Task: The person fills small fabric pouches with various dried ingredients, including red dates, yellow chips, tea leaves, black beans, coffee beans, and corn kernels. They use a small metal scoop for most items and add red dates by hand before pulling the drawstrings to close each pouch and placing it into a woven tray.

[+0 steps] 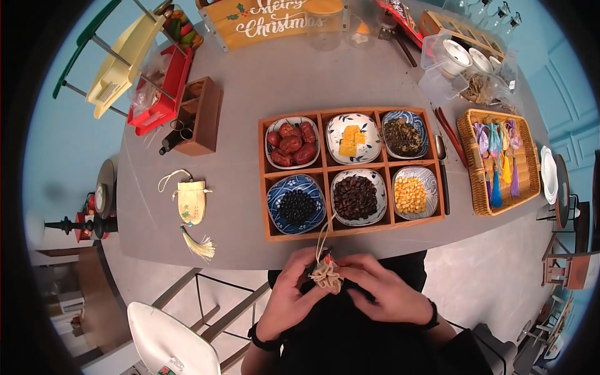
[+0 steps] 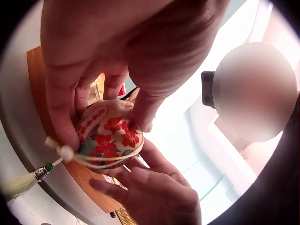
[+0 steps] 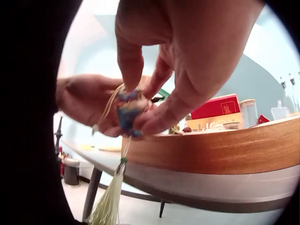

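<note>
Both hands are at a small drawstring pouch [image 1: 327,278] just off the table's near edge, its gathered mouth facing up in the head view. My left hand [image 1: 290,287] grips one side; red flowers show on the cloth [image 2: 112,136] in the left wrist view. My right hand [image 1: 387,290] pinches the other side with fingertips and thumb. A pale cord [image 1: 322,240] loops out from the pouch. Below it in the right wrist view hangs a pale green tassel [image 3: 108,199] with a green bead. The inside of the pouch is hidden.
Right ahead, a divided wooden tray [image 1: 353,234] holds dishes of red dates, yellow pieces, dried leaves, black beans, brown beans and corn kernels. A spoon [image 1: 442,150] lies beside it. At left rests a yellow pouch [image 1: 192,201]; at right, a wicker basket [image 1: 468,159] of tassels.
</note>
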Available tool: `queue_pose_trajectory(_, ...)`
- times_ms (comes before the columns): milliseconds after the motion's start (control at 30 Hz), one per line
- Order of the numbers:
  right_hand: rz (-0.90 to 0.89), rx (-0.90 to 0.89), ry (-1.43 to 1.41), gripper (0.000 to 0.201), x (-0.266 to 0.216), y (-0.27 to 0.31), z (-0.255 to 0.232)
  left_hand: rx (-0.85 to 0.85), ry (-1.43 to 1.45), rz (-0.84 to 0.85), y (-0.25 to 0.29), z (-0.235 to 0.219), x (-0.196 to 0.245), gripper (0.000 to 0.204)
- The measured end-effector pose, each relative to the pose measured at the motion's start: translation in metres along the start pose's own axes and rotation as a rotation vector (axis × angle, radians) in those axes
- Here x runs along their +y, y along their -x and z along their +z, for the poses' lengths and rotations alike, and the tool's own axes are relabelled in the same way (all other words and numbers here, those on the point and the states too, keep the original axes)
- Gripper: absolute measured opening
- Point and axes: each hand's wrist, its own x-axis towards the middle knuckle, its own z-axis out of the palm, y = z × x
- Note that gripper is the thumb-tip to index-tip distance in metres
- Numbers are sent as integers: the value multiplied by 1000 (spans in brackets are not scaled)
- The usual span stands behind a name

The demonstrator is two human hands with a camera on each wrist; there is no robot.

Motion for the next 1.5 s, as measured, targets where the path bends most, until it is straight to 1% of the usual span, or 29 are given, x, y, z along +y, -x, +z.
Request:
queue_pose_trajectory(67,-6,20,-46,29,-1,3,-13,-54,-266,108,-1,-1,-2,48)
queue_pose_trajectory(100,29,113,-56,19,-8,3,-10,-63,-265,104,-2,1,2,48)
queue_pose_trajectory(133,38,118,-56,19,-13,2,-10,-86,-398,145,-2,6,10,48)
queue_pose_trajectory(167,256,40,-173,20,-17,0,-12,-111,-530,189,-2,9,16,48)
queue_pose_trajectory(200,473,-38,-293,21,-19,-1,-13,-123,-530,187,0,11,18,48)
queue_pose_trajectory(233,417,-31,-268,22,-19,-1,-11,-143,-565,186,2,12,19,50)
queue_pose_trajectory(267,421,-28,-270,22,-18,0,-11,-158,-599,187,4,12,19,52)
queue_pose_trajectory(333,374,-20,-522,17,-14,5,-9,-174,-575,177,7,9,19,53)
queue_pose_trajectory(400,338,-36,-484,16,-10,10,-9,-190,-549,162,9,8,16,53)
queue_pose_trajectory(467,290,-52,-442,16,-10,13,-7,-244,-588,253,6,8,15,61)
queue_pose_trajectory(500,273,48,-366,18,-11,14,-5,-242,-587,252,6,12,18,61)
queue_pose_trajectory(533,257,149,-289,22,-12,15,-4,-125,-582,251,6,19,23,61)
queue_pose_trajectory(567,258,150,-290,22,-12,15,-4,-11,-576,251,6,23,26,61)
queue_pose_trajectory(600,203,177,-221,24,-11,15,-3,-18,-576,249,6,24,24,61)
queue_pose_trajectory(633,148,202,-152,25,-11,15,-2,-33,-560,133,8,24,20,56)
queue_pose_trajectory(667,152,205,-154,25,-10,15,0,-49,-543,17,8,24,16,51)
queue_pose_trajectory(700,102,231,-132,27,-8,15,3,-53,-544,13,6,24,10,51)
queue_pose_trajectory(767,53,258,-110,28,-8,15,3,-29,-315,-9,2,26,1,41)
queue_pose_trajectory(833,-23,219,-48,29,-9,16,1,-47,-355,-14,-2,27,3,40)
queue_pose_trajectory(900,-25,189,-75,32,-6,15,0,-68,-393,-21,-6,30,10,38)
queue_pose_trajectory(967,-28,163,-117,32,-4,13,-2,-91,-549,-93,-9,34,21,35)
queue_pose_trajectory(1100,43,200,-132,28,1,22,6,-31,-641,-41,-16,36,6,22)
queue_pose_trajectory(1167,77,327,-185,25,-1,26,10,205,-749,76,-23,29,-8,14)
queue_pose_trajectory(1200,77,327,-185,25,0,26,6,204,-748,75,-23,29,-7,14)
queue_pose_trajectory(1267,202,322,-149,26,3,27,-2,228,-686,-4,-20,28,0,11)
queue_pose_trajectory(1333,216,328,-78,25,7,26,-4,188,-655,-17,-17,30,4,11)
queue_pose_trajectory(1400,40,231,227,25,11,25,-7,47,-553,-75,-15,30,6,12)
queue_pose_trajectory(1433,41,231,227,25,9,23,-9,46,-553,-76,-15,32,9,12)
queue_pose_trajectory(1500,42,176,382,26,2,18,-11,-42,-427,-33,-15,37,13,14)
